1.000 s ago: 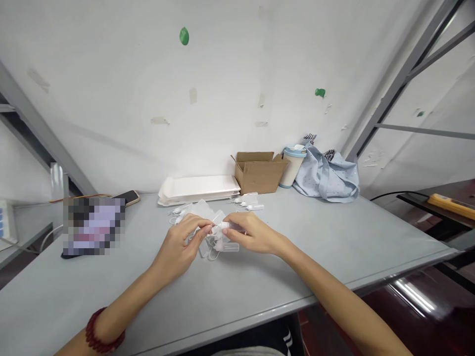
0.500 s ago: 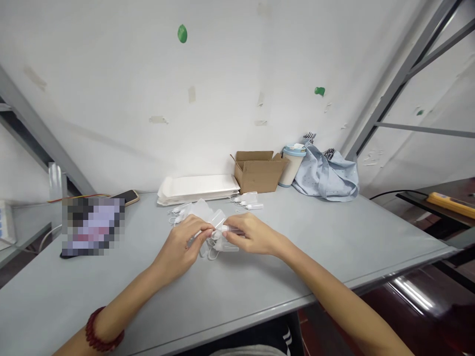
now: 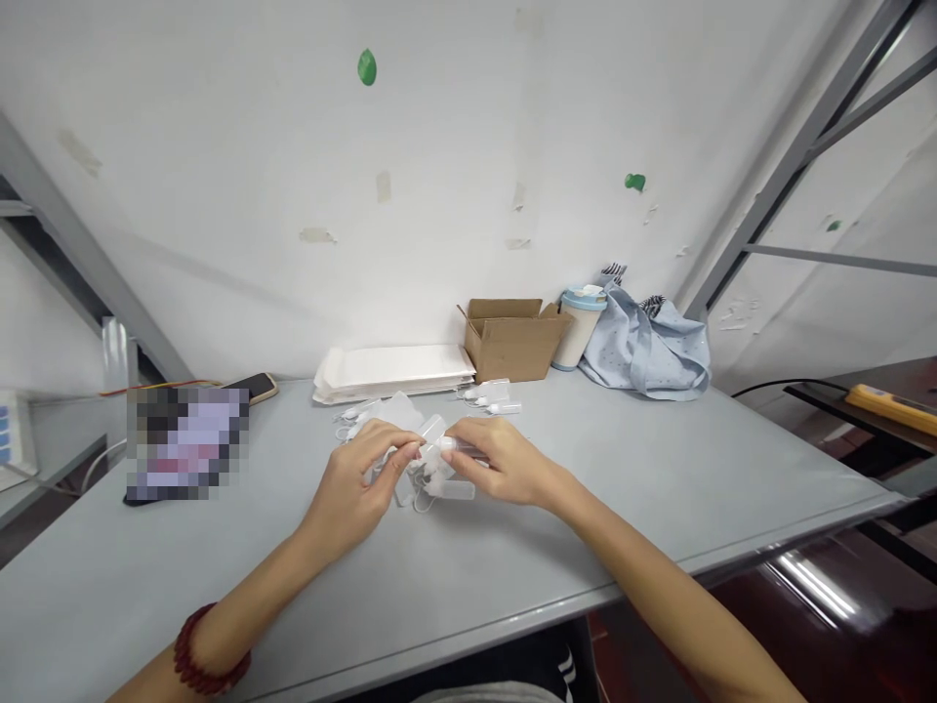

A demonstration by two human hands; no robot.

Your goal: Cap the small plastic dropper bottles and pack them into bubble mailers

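There is one box (image 3: 516,350), one cup (image 3: 580,332), one bag (image 3: 672,350) and at least four clear tubes (image 3: 459,490).

We note diffuse light, streaked glare on the dark red floor (image 3: 816,591), stretched edges and, apparently, slight softness.

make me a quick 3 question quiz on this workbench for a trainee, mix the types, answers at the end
1. Which arm wears the dark red bracelet, left or right?
2. True or false: the cup stands between the cardboard box and the blue bag.
3. What does the right hand hold? A: a phone. B: a small tube with a white end. C: a sheet of paper.

Key: 1. Left. 2. True. 3. B.
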